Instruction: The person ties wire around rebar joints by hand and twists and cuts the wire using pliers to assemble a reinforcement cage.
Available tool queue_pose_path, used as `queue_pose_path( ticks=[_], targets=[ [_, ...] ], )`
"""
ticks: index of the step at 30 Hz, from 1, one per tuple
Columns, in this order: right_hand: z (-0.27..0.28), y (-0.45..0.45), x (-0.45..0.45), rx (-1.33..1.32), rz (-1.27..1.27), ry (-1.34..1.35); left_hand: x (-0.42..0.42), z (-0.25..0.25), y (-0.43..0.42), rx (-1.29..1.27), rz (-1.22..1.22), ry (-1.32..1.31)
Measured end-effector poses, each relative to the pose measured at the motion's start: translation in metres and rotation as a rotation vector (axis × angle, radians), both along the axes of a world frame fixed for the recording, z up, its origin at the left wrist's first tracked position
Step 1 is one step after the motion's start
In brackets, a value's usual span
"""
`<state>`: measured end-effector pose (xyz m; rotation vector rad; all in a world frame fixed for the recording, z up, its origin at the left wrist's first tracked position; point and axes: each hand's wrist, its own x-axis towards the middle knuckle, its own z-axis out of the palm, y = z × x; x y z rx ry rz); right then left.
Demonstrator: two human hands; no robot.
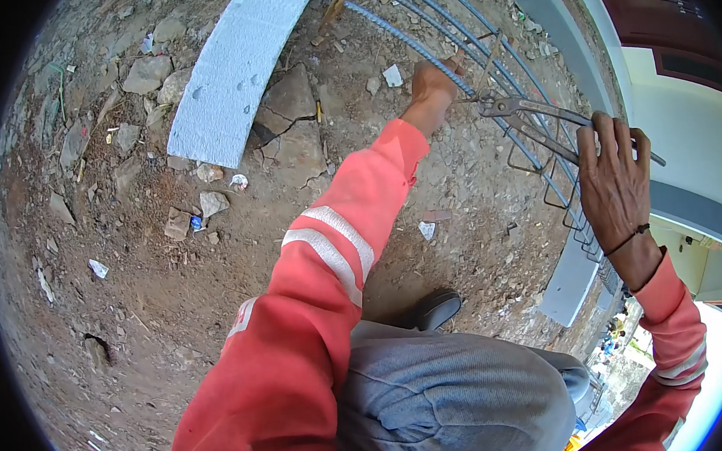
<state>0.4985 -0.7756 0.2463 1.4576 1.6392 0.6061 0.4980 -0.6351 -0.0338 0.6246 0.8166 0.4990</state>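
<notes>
A long cage of ribbed rebar (pixel 403 39) with bent wire stirrups (pixel 525 162) runs across the upper right. My left hand (pixel 433 87) is closed at the nearest bar, its fingers partly hidden behind the steel. Beside it, the jaws of steel pincers (pixel 502 107) meet the bars where a thin tie wire shows. My right hand (pixel 617 178) is wrapped around the pincers' long handles, its fingers bent over them. Both arms wear red sleeves with pale reflective bands.
A pale foam-like board (pixel 232 72) lies on the rubble-strewn dirt at upper left, near a cracked slab (pixel 293 134). Another grey board (pixel 569 283) sits under the cage at right. A building wall (pixel 668 116) borders the right. My shoe (pixel 439 310) rests below the left arm.
</notes>
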Motion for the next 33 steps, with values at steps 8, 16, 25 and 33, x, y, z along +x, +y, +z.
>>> queue_pose_path(
  ticks=[8,16,25,33],
  targets=[
    [-0.001,0.014,-0.014,0.019,0.065,-0.085,-0.001,0.001,0.001,-0.002,-0.014,0.013],
    [0.013,0.059,0.058,-0.183,0.058,0.209,0.001,0.000,-0.001,0.052,0.006,0.056],
    [0.020,0.073,0.076,-0.343,-0.061,0.253,-0.001,-0.001,0.002,0.037,0.010,0.029],
    [0.037,0.077,0.031,-0.573,-1.404,1.101,-0.013,0.008,0.005,0.157,0.003,0.101]
  ],
)
